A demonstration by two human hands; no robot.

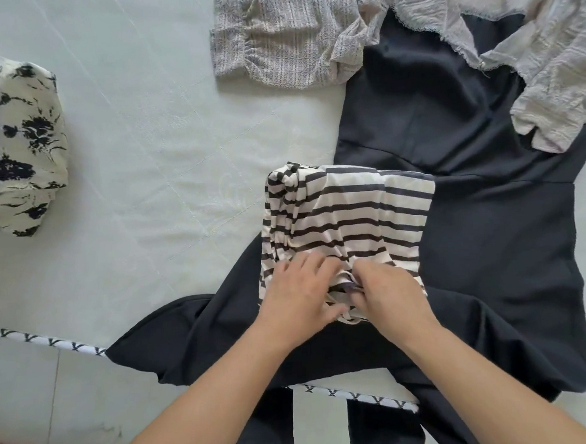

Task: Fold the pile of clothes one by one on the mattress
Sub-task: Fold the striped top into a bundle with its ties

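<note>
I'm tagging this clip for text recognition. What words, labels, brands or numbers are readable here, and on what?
None can be read.
White mattress edge trim: a repeating black Y-like mark, a pattern rather than a word.
Black-and-white striped top, black dress: no label showing.

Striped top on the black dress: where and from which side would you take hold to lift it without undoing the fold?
Probably the striped top by its two long side edges, one hand from each side, since it lies as a compact folded rectangle on the black dress.
</note>
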